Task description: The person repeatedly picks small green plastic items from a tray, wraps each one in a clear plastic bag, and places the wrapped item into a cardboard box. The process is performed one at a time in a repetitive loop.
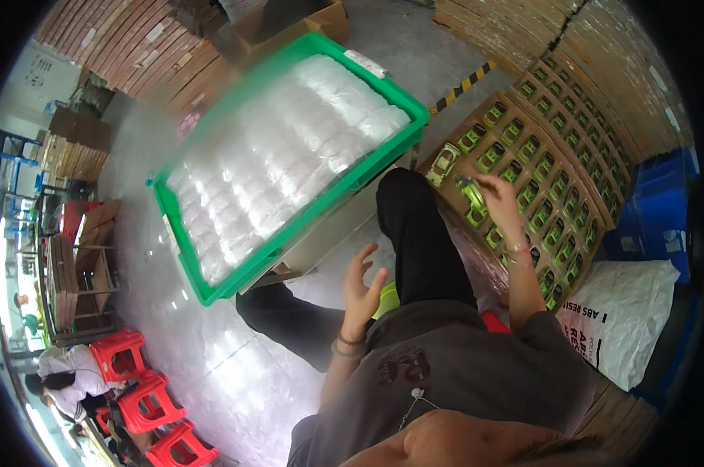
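My right hand (498, 198) is closed on a lime-green toy car (472, 194), its fingertips at the car's upper end, over the near left edge of a cardboard tray (515, 117). Rows of similar green toy cars (529, 148) lie in that tray. A paler car (443, 163) sits at its left corner. In front of my body, my left hand (361, 288) is raised with fingers apart and nothing between them. Just beside it shows a lime-green object (387, 299), partly hidden by my hand and clothing; its kind is unclear.
A green crate (297, 239) with rows of white plastic-wrapped packs (290, 132) stands ahead of my knees. White sack (628, 311) and blue bin (652, 210) are at right. Cardboard stacks (126, 47) stand behind. Red stools (151, 401) and a seated person (68, 377) are at lower left.
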Motion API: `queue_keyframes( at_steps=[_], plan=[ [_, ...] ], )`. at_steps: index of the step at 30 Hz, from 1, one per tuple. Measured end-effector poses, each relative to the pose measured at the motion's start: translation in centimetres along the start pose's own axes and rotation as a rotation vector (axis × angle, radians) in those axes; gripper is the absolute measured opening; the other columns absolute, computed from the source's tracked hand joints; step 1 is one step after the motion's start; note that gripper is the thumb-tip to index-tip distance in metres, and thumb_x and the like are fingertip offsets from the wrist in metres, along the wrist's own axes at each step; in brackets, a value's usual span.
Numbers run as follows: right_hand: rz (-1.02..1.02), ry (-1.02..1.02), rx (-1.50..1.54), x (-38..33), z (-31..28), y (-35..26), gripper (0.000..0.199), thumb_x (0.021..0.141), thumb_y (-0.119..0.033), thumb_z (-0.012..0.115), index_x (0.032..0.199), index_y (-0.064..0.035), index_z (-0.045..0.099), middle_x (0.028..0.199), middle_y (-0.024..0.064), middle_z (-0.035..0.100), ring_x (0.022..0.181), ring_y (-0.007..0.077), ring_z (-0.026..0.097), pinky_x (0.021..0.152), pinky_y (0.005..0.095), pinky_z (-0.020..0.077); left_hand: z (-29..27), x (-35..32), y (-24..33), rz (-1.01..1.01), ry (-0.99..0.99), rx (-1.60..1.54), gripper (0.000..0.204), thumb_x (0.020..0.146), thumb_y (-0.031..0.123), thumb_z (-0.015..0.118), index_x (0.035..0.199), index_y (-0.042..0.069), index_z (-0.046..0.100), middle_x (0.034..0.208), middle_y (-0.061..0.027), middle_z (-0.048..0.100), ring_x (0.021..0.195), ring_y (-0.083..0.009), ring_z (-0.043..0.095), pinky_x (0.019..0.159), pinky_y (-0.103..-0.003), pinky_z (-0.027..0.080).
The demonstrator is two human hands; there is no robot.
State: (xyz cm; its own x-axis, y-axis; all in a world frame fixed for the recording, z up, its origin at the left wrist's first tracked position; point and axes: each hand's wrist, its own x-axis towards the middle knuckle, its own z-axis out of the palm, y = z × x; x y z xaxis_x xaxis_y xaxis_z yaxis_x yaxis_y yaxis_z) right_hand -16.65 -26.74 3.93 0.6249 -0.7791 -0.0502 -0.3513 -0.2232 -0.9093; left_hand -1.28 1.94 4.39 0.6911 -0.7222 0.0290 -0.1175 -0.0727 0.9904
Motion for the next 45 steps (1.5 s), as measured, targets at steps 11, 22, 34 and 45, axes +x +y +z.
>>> queue_keyframes(
  at_steps=[11,22,34,45],
  plan=[
    [-0.283,-0.91,0.112,3.0,8.0,-16.5,0.022,0.09,-0.016,0.062,0.102,0.0021,0.065,0.085,0.0066,0.068,0.067,0.0102,0.062,0.06,0.024,0.0495,-2.3,-0.9,0.8,-0.288,-0.168,-0.242,0.026,0.095,0.016,0.053,0.113,-0.003,0.058,0.098,-0.0094,0.067,0.083,-0.0156,0.064,0.073,-0.026,0.048],
    [-0.871,-0.209,-0.755,10.4,16.4,-18.0,0.025,0.074,-0.024,0.073,0.078,-0.0026,0.062,0.085,0.0112,0.058,0.081,0.0286,0.06,0.068,0.0402,0.0507,-2.3,-1.4,0.6,-0.383,0.216,-0.474,0.025,0.098,0.016,0.048,0.11,-0.005,0.055,0.1,-0.0122,0.065,0.077,-0.0191,0.066,0.068,-0.027,0.051],
    [-0.671,0.04,0.203,1.2,9.5,-20.4,0.011,0.086,-0.001,0.061,0.095,0.0,0.067,0.086,0.0088,0.066,0.075,0.0152,0.062,0.066,0.0264,0.0483,-1.7,-0.3,1.6,-0.279,0.163,-0.56,0.046,0.1,0.038,0.038,0.122,-0.001,0.046,0.107,-0.0164,0.062,0.084,-0.0215,0.064,0.065,-0.032,0.054],
    [-1.045,0.07,-0.169,-2.7,13.7,-14.0,0.015,0.076,-0.004,0.068,0.09,-0.0024,0.066,0.08,0.0075,0.063,0.077,0.0243,0.059,0.064,0.0329,0.0488,-0.1,0.1,2.0,-0.228,0.175,-0.55,0.058,0.101,0.046,0.016,0.134,0.003,0.037,0.106,-0.0151,0.057,0.084,-0.0204,0.064,0.064,-0.03,0.057]
  ],
)
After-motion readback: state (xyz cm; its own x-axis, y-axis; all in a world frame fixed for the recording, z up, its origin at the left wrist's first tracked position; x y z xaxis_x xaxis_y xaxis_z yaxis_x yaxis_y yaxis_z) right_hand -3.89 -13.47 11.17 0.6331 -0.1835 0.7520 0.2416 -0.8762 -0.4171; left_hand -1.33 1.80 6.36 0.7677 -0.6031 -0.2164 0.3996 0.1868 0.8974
